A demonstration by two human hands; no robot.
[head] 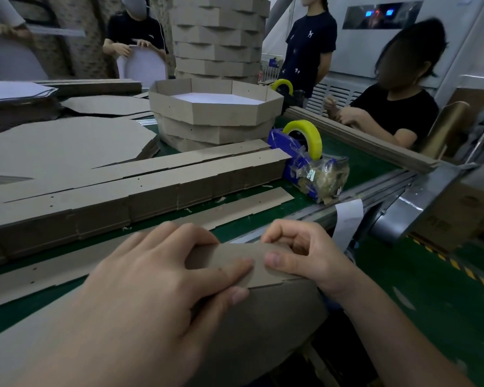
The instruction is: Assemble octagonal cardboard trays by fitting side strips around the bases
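Observation:
A brown cardboard side strip [246, 254] stands folded against the edge of a brown cardboard base [266, 325] at the near edge of the table. My left hand [157, 277] grips the strip, fingers on its outer face and thumb below at the base's edge. My right hand [299, 252] pinches the strip's right part between thumb and curled fingers. The strip's long tail [235, 210] lies flat on the green table, running up and to the right.
A thick pile of side strips [140, 188] lies just beyond my hands. Flat octagonal bases [62, 146] lie at the left. Stacked finished trays [215, 115] stand mid-table beside a blue tape dispenser [305, 157] with yellow tape. Other people work around the table.

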